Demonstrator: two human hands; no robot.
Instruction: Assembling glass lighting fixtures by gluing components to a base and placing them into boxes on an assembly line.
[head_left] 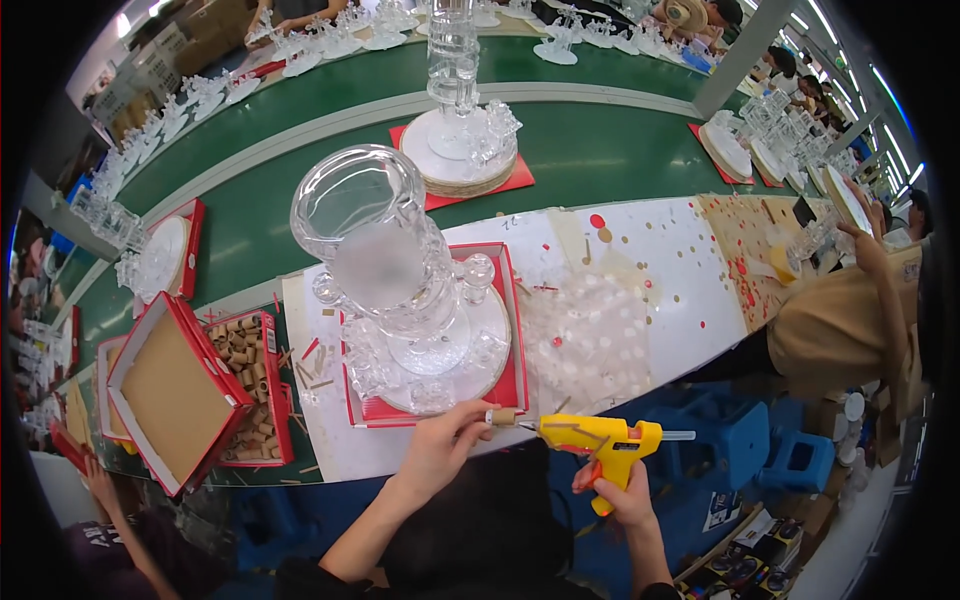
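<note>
I see the glass tower (400,290) standing on a tray (505,385) at the tabletop (680,290) middle; left of it, a box of tubes (250,385); behind, the conveyor belt (600,150); the glue gun (600,440) in front.

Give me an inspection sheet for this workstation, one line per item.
Surface: white worktop dotted with small stickers, beside a green conveyor belt.
Job's things: small cardboard tube in left hand, at the nozzle of a yellow glue gun held by right hand; clear glass piece on a round white base in a red tray.
Clutter: box of cardboard tubes, open red box, loose scraps.
Hands: both gripping.
Cables: nothing seen.
Surroundings: blue stool; other workers; more glass pieces on the belt.
</note>
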